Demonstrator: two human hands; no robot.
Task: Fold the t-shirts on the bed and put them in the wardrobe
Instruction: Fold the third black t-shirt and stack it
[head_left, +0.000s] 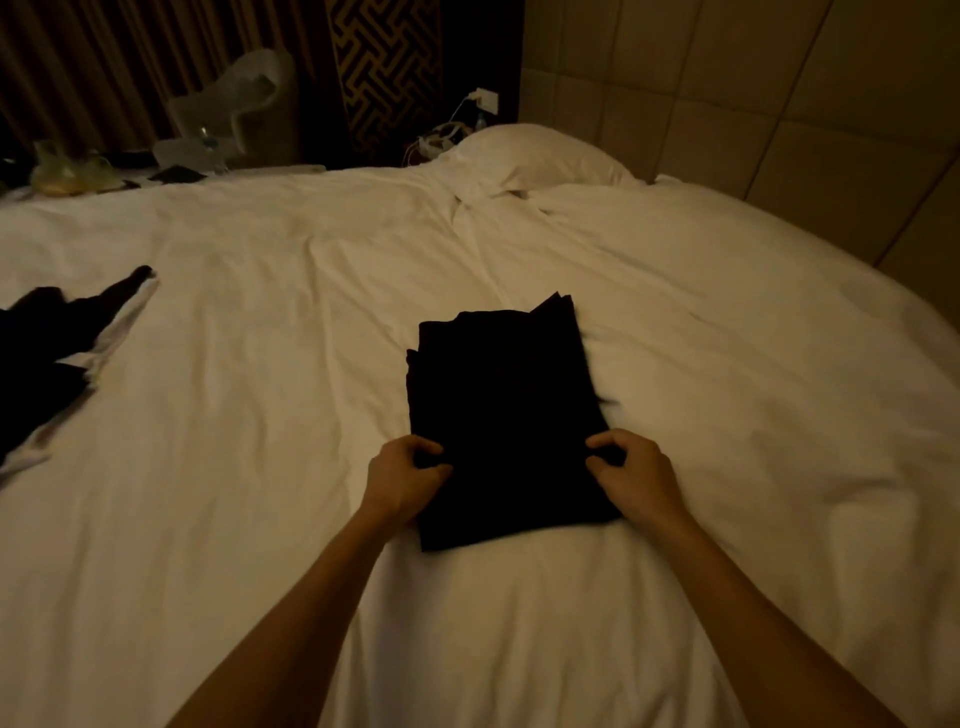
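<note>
A black t-shirt (501, 395), folded into a long rectangle, lies on the white bed (270, 467) in the middle of the head view. My left hand (402, 478) pinches its left edge near the close end. My right hand (631, 478) pinches the right edge at the same height. Both thumbs and fingers are curled onto the cloth. A second dark garment with white trim (47, 353) lies unfolded at the bed's left edge.
A white pillow (530, 156) lies at the head of the bed by the padded wall. Beyond the far side stand plastic bags (234, 109), small items and a wall socket with cables (483, 101). Curtains hang behind.
</note>
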